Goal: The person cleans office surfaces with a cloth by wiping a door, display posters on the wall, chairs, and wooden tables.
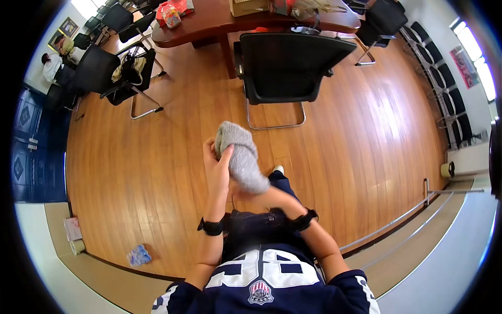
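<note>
A grey knitted sock with a folded-over cuff is held up in front of my body, its cuff end pointing up and away. My left hand grips it near the cuff, thumb pressed on the front and fingers wrapped behind. My right hand is at the lower end of the sock, smeared by motion. The sock partly covers that hand, so its fingers do not show clearly. Each wrist wears a black band.
A black office chair stands ahead, before a wooden table with bags and a box. Another chair holds a bag at left. Wrapped bottles lie on the floor at lower left. A metal rail runs at right. Two people sit far left.
</note>
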A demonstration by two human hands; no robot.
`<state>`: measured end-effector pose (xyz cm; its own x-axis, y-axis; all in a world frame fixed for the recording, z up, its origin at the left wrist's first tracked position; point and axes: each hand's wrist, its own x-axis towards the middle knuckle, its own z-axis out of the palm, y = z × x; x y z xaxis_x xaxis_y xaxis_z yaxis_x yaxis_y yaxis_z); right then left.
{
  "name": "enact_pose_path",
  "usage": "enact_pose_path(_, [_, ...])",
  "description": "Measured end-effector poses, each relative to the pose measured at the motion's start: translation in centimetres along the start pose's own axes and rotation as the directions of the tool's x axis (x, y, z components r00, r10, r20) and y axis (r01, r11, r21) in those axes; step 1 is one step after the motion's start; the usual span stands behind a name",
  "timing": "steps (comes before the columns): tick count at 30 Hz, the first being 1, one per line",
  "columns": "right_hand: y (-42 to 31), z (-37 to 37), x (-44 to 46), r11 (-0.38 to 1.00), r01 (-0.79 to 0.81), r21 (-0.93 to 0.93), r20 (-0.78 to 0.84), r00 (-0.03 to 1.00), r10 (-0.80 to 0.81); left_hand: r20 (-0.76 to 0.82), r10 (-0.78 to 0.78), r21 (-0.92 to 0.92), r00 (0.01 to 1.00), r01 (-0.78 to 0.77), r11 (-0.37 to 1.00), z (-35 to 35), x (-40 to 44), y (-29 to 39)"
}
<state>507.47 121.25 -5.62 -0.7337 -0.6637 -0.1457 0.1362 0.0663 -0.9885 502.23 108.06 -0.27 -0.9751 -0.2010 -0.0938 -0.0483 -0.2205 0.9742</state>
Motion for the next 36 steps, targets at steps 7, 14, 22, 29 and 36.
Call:
enact_pose_path(7, [-6.7,-19.8,2.0,0.928,0.208,0.31,-0.413,0.909,-0.066,0.346,0.077,-0.042,0.935,-0.066,0.997,7.8,11.1,1.6])
enact_pose_path(14, [-9.1,-22.2,14.8,0.955,0.247,-0.163,-0.669,0.684,-0.291,0.583,0.024,-0.03,0.812,-0.008,1.0,7.2,21.8,1.8])
enact_pose_path(22, [-10.4,-25.2,27.1,0.628,-0.37,-0.684,-0.71,0.139,-0.691,0.742,-0.058,0.017,0.667,0.069,0.998,9.1,35.9,1.7])
enact_pose_path(29, [-7.7,-25.9,35.3,0.419,-0.684,-0.597,-0.71,0.208,-0.673,0.728,-0.083,0.208,0.68,-0.105,0.972,5.3,43.4,-2.0])
enact_pose_path(36, [-7.6,-27.6,47.7,0.41,-0.477,-0.778,-0.624,0.666,-0.409,0.574,-0.291,0.412,0.766,0.037,0.91,-3.0,52.3,-4.1])
